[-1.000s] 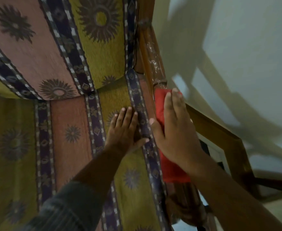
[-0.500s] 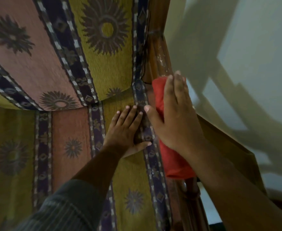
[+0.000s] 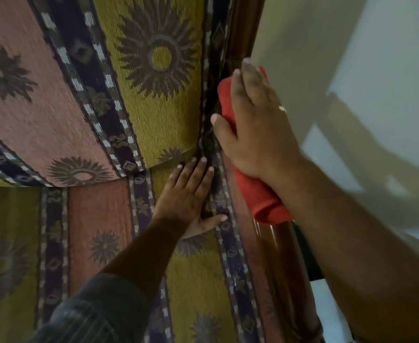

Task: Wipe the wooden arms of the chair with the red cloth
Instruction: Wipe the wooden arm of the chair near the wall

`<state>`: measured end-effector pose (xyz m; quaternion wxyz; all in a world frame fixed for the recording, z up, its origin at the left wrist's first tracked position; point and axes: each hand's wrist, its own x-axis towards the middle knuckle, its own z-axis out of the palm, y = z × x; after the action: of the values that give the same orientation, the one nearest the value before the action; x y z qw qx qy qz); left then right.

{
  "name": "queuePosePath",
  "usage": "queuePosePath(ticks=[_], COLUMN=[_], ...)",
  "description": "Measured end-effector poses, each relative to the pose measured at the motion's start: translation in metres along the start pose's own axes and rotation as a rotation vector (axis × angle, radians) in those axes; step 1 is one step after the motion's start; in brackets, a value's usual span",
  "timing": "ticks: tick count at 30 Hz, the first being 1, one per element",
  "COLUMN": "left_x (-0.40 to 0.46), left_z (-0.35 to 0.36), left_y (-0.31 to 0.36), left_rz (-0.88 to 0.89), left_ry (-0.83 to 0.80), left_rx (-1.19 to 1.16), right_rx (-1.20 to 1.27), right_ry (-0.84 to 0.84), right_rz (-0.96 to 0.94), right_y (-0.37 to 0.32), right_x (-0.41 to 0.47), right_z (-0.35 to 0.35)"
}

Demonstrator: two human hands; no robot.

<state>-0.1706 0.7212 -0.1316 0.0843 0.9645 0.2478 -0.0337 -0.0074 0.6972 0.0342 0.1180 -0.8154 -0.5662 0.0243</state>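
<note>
Pressed flat over the red cloth, the right hand keeps its fingers extended together on top while the thumb curls round the cloth's inner edge, clamping it against the wooden chair arm. Beneath and to the inner side of that hand lies the patterned upholstery, woven in mustard, pink and dark blue stripes with sunburst motifs; seat and backrest meet in a seam just beside the left hand. To the outer side, a pale wall carries soft shadows. The cloth is bunched into a long roll whose axis follows the chair arm, running away from the person toward the backrest, its near end poking out below the wrist. Glossy brown wood shows just nearer than that end. Fingers spread open, the left hand rests palm-down on the seat fabric, holding nothing.
</note>
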Motion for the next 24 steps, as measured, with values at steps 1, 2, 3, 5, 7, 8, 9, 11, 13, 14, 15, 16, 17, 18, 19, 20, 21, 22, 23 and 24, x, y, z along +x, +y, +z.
queuePosePath(ticks=[1, 2, 3, 5, 7, 8, 9, 11, 13, 14, 15, 16, 17, 18, 19, 20, 21, 22, 23, 24], left_x=[0.0, -0.002, 0.0, -0.002, -0.001, -0.001, -0.001, -0.001, -0.001, -0.001, -0.001, -0.001, -0.002, -0.002, -0.002, -0.002, -0.002, -0.002, -0.002, -0.001], left_z=[-0.001, 0.0, -0.001, 0.0, 0.001, 0.001, 0.001, 0.001, 0.0, -0.001, -0.002, -0.002, -0.002, -0.003, -0.003, -0.003, -0.003, -0.002, -0.002, -0.001], left_y=[-0.001, -0.001, -0.001, -0.002, -0.002, -0.002, -0.001, -0.001, 0.0, 0.0, 0.0, 0.0, 0.0, 0.0, 0.0, 0.0, -0.001, -0.002, -0.002, -0.002], left_rz=[0.001, 0.002, 0.006, 0.013, 0.018, 0.019, 0.021, 0.019, 0.016, 0.017, 0.015, 0.015, 0.014, 0.015, 0.016, 0.017, 0.017, 0.018, 0.019, 0.022], left_ry=[-0.003, -0.006, -0.004, -0.006, 0.001, 0.002, 0.002, 0.002, 0.01, 0.01, 0.01, 0.01, 0.008, 0.008, 0.006, 0.005, 0.005, 0.002, -0.001, -0.002], left_rx=[-0.004, -0.008, -0.017, -0.032, -0.047, -0.051, -0.051, -0.045, -0.049, -0.049, -0.049, -0.044, -0.042, -0.044, -0.05, -0.057, -0.064, -0.069, -0.075, -0.078], right_rx=[0.037, 0.074, 0.092, 0.085, 0.006, -0.047, -0.102, -0.164, -0.134, -0.089, -0.039, 0.003, 0.03, 0.043, 0.051, 0.053, 0.047, 0.027, -0.01, -0.052], right_ry=[0.072, 0.136, 0.162, 0.072, -0.03, -0.045, -0.044, -0.038, -0.041, -0.04, -0.034, -0.019, -0.001, 0.015, 0.025, 0.031, 0.033, 0.03, 0.025, 0.019], right_rz=[0.041, 0.074, 0.085, 0.051, -0.01, -0.041, -0.07, -0.099, -0.064, -0.024, 0.019, 0.056, 0.084, 0.108, 0.134, 0.165, 0.19, 0.196, 0.176, 0.137], right_y=[-0.002, -0.005, -0.005, -0.004, 0.0, 0.0, 0.0, -0.002, -0.002, -0.002, -0.002, -0.002, -0.002, -0.004, -0.006, -0.007, -0.009, -0.01, -0.011, -0.011], right_x=[-0.005, -0.013, -0.018, -0.029, -0.032, -0.029, -0.024, -0.011, 0.003, 0.009, 0.014, 0.017, 0.019, 0.017, 0.014, 0.008, 0.001, -0.006, -0.013, -0.019], right_z=[0.0, 0.0, -0.004, -0.005, -0.003, -0.002, -0.001, 0.0, 0.0, -0.001, 0.0, 0.0, 0.001, 0.002, 0.004, 0.005, 0.005, 0.006, 0.006, 0.006])
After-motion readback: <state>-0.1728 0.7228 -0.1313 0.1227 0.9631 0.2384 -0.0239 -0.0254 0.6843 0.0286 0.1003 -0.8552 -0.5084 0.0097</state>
